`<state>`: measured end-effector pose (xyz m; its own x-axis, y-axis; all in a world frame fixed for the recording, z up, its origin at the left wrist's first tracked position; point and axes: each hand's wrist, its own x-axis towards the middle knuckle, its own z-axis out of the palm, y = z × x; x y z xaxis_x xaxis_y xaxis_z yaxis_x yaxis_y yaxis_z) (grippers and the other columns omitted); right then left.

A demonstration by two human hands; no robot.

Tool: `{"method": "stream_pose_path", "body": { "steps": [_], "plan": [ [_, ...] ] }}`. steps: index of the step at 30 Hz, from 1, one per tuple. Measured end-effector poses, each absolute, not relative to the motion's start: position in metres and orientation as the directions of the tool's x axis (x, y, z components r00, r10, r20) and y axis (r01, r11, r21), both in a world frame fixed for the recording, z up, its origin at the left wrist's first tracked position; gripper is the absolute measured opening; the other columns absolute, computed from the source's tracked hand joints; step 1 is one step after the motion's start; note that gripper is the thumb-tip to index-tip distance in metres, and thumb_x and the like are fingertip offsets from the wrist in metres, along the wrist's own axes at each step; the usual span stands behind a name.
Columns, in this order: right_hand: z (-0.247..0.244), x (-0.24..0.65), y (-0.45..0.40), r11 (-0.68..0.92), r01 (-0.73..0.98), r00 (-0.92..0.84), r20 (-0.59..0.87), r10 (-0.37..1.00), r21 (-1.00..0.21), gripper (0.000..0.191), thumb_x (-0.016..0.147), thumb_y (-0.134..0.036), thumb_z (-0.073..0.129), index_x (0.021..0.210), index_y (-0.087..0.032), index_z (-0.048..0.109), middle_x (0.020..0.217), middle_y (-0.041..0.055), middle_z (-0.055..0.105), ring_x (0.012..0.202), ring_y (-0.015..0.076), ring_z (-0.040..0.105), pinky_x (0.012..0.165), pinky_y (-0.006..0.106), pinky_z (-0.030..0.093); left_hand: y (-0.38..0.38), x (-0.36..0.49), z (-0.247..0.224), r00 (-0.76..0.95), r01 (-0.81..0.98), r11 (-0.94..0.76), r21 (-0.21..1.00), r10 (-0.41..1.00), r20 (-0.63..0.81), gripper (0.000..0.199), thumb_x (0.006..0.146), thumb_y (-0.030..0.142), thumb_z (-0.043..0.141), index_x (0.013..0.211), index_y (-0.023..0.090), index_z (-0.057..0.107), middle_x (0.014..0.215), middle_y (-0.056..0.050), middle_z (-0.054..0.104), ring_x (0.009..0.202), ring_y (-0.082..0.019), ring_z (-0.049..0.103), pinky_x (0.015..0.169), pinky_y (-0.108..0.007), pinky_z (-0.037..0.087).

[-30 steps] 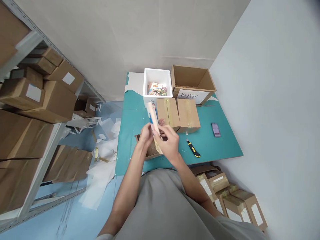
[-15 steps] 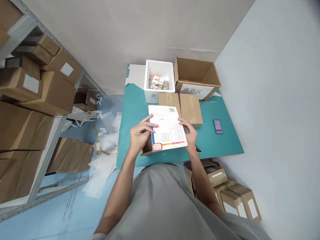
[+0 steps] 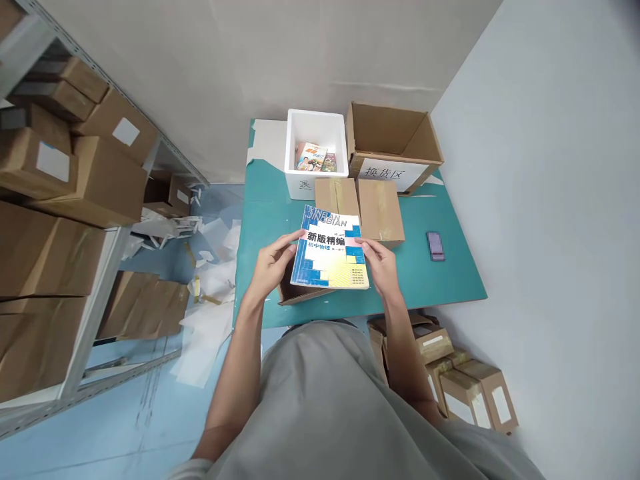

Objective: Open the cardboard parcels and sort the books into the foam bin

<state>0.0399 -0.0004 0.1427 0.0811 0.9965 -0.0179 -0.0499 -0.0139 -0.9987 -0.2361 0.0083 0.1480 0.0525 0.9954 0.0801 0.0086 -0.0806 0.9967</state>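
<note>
Between both hands I hold up a book (image 3: pixel 330 260) whose blue, white and yellow front cover with large Chinese lettering faces me. My left hand (image 3: pixel 274 263) grips its left edge, the thumb and fingers pinching near the upper corner. At the right edge my right hand (image 3: pixel 380 263) pinches the cover side, fingertips resting on it. Under the book stands an open cardboard box (image 3: pixel 300 294), mostly hidden by the book; what lies in it cannot be made out.
Two closed cartons (image 3: pixel 381 210) stand behind the book on the green table (image 3: pixel 265 213). Farther back are a white foam box (image 3: pixel 316 183) holding books and a labelled open carton (image 3: pixel 395 177). A phone (image 3: pixel 435 246) lies right. Shelves with boxes (image 3: pixel 105 177) stand left.
The book has been turned over: its white, printed back faced me before, and now its colourful front does. Both hands have shifted their hold at its side edges.
</note>
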Motion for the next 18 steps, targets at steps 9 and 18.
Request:
{"method": "stream_pose_path", "body": {
  "steps": [9,18],
  "plan": [
    [0.147,0.033,0.000,-0.073,-0.113,0.063,-0.080,0.995,-0.991,0.036,0.087,-0.056,0.084,0.095,-0.021,0.079,0.076,0.0019,0.076,0.066,0.0165,0.068,0.066,0.031,0.060,0.009,-0.217,0.151,-0.161,-0.022,0.027,0.999,0.987,-0.030,0.036,0.085,0.052,0.085,0.094,0.018,0.077,0.066,0.001,0.069,0.056,-0.013,0.064,0.056,-0.023,0.055],
    [0.143,0.022,-0.016,-0.142,-0.147,0.008,-0.145,0.989,-0.979,0.048,0.098,-0.067,0.065,0.098,-0.021,0.080,0.097,0.0098,0.082,0.082,0.0224,0.076,0.074,0.035,0.063,-0.002,-0.227,0.149,-0.220,-0.012,0.004,1.000,0.976,-0.007,0.058,0.096,0.070,0.065,0.109,0.016,0.082,0.088,-0.009,0.081,0.072,-0.019,0.074,0.062,-0.028,0.058]
  ]
}}
